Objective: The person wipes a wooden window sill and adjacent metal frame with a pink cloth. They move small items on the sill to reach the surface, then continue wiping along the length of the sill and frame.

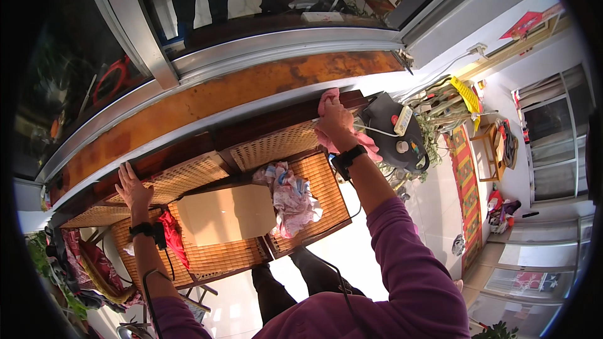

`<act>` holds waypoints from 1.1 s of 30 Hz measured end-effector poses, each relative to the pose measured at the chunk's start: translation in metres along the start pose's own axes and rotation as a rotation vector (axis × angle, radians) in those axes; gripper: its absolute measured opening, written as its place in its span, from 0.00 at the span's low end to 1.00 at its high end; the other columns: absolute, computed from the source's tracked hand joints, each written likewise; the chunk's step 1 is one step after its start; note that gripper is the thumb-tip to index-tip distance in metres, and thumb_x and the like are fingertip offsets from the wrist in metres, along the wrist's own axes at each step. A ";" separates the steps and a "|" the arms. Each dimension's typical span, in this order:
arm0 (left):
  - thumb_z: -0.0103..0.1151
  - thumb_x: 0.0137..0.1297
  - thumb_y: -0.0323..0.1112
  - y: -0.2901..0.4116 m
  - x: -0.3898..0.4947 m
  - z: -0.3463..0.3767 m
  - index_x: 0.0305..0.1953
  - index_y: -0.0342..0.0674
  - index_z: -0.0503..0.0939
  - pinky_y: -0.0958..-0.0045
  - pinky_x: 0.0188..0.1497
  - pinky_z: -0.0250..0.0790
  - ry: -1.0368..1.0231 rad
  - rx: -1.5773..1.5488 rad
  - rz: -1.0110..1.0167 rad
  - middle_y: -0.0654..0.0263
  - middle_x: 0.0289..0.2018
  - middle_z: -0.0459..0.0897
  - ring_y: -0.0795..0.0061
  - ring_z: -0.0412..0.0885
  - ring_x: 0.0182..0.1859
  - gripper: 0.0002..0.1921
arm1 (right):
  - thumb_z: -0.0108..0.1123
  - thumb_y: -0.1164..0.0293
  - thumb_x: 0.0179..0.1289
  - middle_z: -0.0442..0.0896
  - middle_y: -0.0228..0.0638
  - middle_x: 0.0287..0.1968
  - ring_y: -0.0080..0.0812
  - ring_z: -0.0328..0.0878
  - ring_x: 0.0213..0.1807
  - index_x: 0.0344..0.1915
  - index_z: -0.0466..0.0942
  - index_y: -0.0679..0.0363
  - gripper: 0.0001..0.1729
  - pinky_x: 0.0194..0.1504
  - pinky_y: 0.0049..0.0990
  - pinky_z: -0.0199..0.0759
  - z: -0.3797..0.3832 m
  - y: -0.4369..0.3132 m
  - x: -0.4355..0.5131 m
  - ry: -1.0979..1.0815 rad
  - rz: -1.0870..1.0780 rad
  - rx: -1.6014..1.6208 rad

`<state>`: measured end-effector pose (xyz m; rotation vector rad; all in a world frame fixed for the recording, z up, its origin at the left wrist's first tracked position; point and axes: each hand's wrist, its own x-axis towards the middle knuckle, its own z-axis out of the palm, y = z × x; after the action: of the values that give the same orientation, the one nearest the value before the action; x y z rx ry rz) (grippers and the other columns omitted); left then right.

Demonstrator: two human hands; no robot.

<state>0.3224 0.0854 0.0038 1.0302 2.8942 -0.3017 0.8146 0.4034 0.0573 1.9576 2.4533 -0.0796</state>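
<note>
My right hand (337,117) grips a pink cloth (328,96) against the right end of the dark wooden top rail (264,115) of a cane-backed bench. Part of the cloth hangs below the wrist. Fingers spread, my left hand (134,188) rests on the left part of that rail and holds nothing. Below the rail run woven cane back panels (278,147). On the seat's bamboo mat (226,256) lie a flat piece of cardboard (226,216), a crumpled floral cloth (294,200) and a red cloth (173,238).
Behind the rail runs a brown window sill (282,71) beneath sliding glass. To the right, a power strip (403,120) lies on a black surface (388,132) beside plants (431,127). A folding stool (200,299) stands below the seat; bundled fabrics (96,263) are at left.
</note>
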 end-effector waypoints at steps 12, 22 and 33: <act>0.77 0.50 0.42 -0.015 0.011 0.017 0.80 0.54 0.40 0.37 0.76 0.45 0.034 0.027 0.047 0.68 0.81 0.42 0.65 0.44 0.82 0.63 | 0.70 0.66 0.43 0.74 0.38 0.66 0.50 0.83 0.47 0.54 0.77 0.51 0.32 0.45 0.45 0.80 0.020 -0.054 -0.027 0.042 -0.407 0.207; 0.78 0.50 0.42 -0.013 0.009 0.023 0.80 0.54 0.40 0.37 0.76 0.47 0.062 -0.052 0.040 0.67 0.81 0.42 0.64 0.43 0.82 0.63 | 0.72 0.65 0.53 0.80 0.34 0.50 0.39 0.81 0.52 0.50 0.79 0.53 0.23 0.46 0.37 0.82 0.005 0.016 0.014 0.038 -0.046 -0.185; 0.71 0.51 0.37 -0.013 0.016 0.016 0.80 0.52 0.43 0.38 0.77 0.43 -0.032 -0.049 0.007 0.66 0.81 0.41 0.64 0.41 0.82 0.58 | 0.73 0.66 0.45 0.76 0.39 0.46 0.38 0.82 0.45 0.44 0.81 0.57 0.23 0.38 0.34 0.83 0.049 -0.178 -0.064 0.159 -0.596 0.017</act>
<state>0.3018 0.0817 -0.0114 1.0180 2.8538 -0.2437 0.6541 0.2999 0.0176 1.2087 3.0565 0.0595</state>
